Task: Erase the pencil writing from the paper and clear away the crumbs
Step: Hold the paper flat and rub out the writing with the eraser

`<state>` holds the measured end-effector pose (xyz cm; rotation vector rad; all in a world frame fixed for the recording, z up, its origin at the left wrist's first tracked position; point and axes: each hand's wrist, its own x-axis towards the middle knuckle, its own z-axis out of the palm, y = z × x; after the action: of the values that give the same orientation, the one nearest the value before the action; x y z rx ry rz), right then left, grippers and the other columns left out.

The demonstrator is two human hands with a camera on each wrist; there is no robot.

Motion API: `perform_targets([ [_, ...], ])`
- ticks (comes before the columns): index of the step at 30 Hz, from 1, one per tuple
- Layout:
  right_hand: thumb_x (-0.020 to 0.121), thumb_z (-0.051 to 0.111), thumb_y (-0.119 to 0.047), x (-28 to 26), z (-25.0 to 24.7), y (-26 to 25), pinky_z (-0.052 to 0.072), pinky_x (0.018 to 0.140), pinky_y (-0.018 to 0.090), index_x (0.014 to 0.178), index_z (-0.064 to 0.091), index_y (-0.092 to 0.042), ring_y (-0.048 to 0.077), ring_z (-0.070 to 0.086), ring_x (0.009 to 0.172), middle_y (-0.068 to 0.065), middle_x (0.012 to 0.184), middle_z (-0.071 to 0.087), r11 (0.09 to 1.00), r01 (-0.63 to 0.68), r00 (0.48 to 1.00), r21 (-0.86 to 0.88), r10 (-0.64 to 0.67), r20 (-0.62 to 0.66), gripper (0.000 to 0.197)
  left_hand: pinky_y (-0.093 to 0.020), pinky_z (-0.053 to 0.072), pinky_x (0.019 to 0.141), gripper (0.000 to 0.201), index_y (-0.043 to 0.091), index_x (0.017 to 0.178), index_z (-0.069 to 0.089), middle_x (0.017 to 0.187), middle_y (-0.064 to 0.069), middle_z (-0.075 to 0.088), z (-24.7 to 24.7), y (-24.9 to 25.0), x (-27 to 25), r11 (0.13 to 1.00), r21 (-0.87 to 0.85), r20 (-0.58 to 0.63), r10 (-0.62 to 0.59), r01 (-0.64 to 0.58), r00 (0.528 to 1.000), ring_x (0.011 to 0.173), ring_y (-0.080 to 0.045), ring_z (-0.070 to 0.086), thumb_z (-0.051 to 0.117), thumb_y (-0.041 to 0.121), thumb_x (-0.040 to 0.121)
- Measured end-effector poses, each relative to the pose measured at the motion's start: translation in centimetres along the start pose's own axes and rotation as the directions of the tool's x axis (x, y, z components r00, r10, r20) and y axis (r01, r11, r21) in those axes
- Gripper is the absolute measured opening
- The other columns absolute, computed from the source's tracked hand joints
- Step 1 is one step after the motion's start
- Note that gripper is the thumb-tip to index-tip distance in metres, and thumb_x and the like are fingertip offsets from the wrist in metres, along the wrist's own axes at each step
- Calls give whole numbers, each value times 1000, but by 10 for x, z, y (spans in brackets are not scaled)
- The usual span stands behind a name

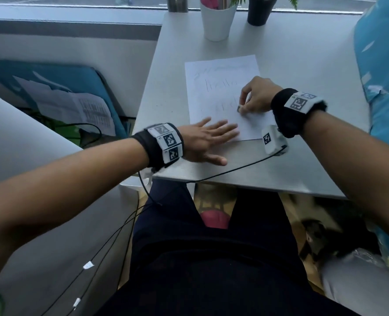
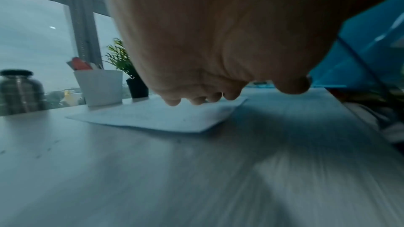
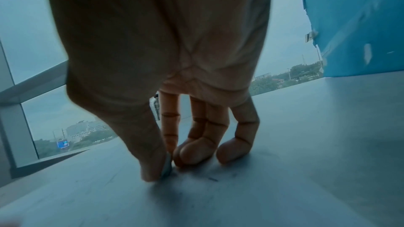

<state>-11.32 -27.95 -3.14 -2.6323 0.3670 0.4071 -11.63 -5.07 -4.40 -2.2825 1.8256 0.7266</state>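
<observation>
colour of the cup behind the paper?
The cup is plain white; head view shows it best.

The table (image 1: 291, 156) has a matt, pale grey top with a fine brushed grain. The paper (image 1: 223, 71) is a thin, smooth white sheet. The white pot (image 1: 216, 21) looks smooth and a little glossy. The wrist bands (image 1: 287, 117) are of black cloth. The bottle (image 2: 19, 91) looks like shiny metal.

Both forearms reach forward, the left hand (image 1: 203, 142) flat with fingers spread, the right hand (image 1: 256, 95) curled, thumb and fingertips pinched together.
</observation>
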Motion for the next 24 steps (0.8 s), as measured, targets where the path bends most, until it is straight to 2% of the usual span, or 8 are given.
perform_targets([
  [3,69,75,-31,-2,0,-1,53,73,29,72,69,-26,24,66,85,8,99,66,1000,2,1000,1,-2,-6,9,-47,-9,119,86,25,155,-11,161,0,-20,13,-24,-18,993,10,3,-118,118,993,149,-20,-15,16,72,88],
  [5,70,75,-29,-3,1,-2,54,73,29,75,69,-24,24,66,86,7,97,66,1000,5,1000,1,-5,-10,9,-48,-7,120,94,19,155,-13,161,-4,-21,9,-52,-30,933,-20,-4,-360,360,933,150,-21,-15,12,77,85],
  [7,71,75,-27,-3,0,-4,53,70,28,75,69,-23,24,65,86,6,95,65,1000,8,1000,-7,-8,-2,8,-46,-9,121,100,13,155,-13,161,-7,-20,-1,-61,-31,898,-4,-59,-439,439,897,150,-22,-14,13,79,84],
  [10,71,76,-25,-4,-2,-6,49,70,26,75,71,-23,23,64,86,8,92,65,1000,13,1000,-12,-13,2,8,-43,-11,119,92,18,156,-9,163,-3,-16,-8,-21,-5,988,48,-98,-139,144,985,150,-20,-13,13,75,87],
  [14,70,76,-25,-6,-3,-6,51,71,26,75,72,-24,20,64,81,6,90,66,1000,9,1000,-1,-9,-7,6,-47,-8,120,75,27,157,-5,163,3,-14,5,3,22,996,-44,0,82,-82,997,149,-17,-14,20,65,97],
  [17,70,76,-25,-7,-2,-6,54,71,27,79,73,-23,23,66,82,7,91,69,1000,5,1000,7,-5,-21,9,-55,-4,120,75,28,156,-7,162,2,-17,0,-35,17,995,-60,-35,-86,84,996,149,-19,-15,25,63,97],
  [21,72,75,-24,-11,-1,-5,51,68,26,76,72,-23,22,66,84,9,95,70,1000,20,999,12,-20,-29,5,-52,-5,120,106,29,155,-12,161,3,-23,-9,-70,6,939,-107,-15,-331,328,943,149,-19,-17,46,78,81],
  [24,79,72,-21,-14,6,-4,51,85,29,87,72,-18,22,58,104,10,101,66,999,50,993,20,-48,-104,8,-52,-6,120,120,28,156,-10,163,1,-19,-12,-66,10,899,-113,-26,-428,423,903,150,-19,-12,45,90,69],
])
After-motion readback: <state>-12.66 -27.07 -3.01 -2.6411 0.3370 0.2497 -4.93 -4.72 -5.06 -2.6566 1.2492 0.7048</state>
